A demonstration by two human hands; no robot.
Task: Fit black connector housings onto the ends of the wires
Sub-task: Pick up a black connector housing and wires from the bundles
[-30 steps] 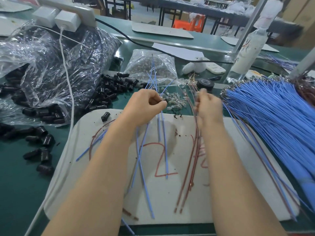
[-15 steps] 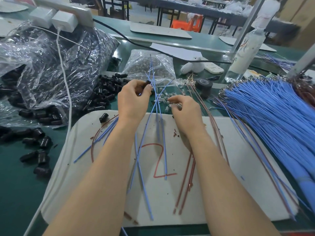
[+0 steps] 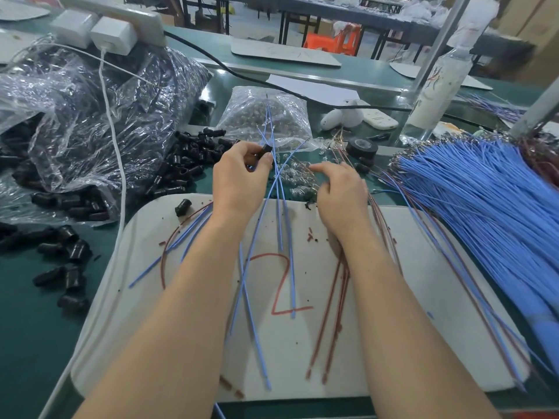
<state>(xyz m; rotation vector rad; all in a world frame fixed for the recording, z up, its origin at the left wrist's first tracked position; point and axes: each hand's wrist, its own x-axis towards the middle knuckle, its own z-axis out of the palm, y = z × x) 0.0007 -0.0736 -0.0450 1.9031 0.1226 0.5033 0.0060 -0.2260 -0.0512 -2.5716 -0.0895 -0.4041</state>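
Left hand (image 3: 239, 182): thumb and fingers pinching one black housing (image 3: 266, 149), held up just past the far edge of the white board (image 3: 423, 297). A few blue wires (image 3: 280, 225) run through the same pinch; their far ends fan out above the housing and their tails lie on the board. Can't tell if any wire is seated in the housing yet.

Right hand (image 3: 341, 195): fingers loosely curled, index out, over the pile of small clear parts (image 3: 298, 181). Can't tell whether it's pinching anything. Red-brown wires (image 3: 334, 297) run under that wrist.

Stock: loose housings (image 3: 187, 164) on the desk (image 3: 30, 328) left of the left hand, big blue bundle (image 3: 484, 213) on the right.

My read: this is the insertion step, a wire end going into the held housing. To do it well:
- Isolate one wire; a fanned bunch in the same pinch will tangle or feed the wrong one.
- Turn the housing opening toward the right hand and keep the pinch on its sides, not over the mouth.
- Grip the wire close to its end. These wires look thin and will probably buckle if pushed from further back.
- Push straight along the housing axis, no angle.
- Light tug afterwards to confirm it holds.

Risk: the loose parts pile sits right under the work, so a dropped piece would be hard to find.
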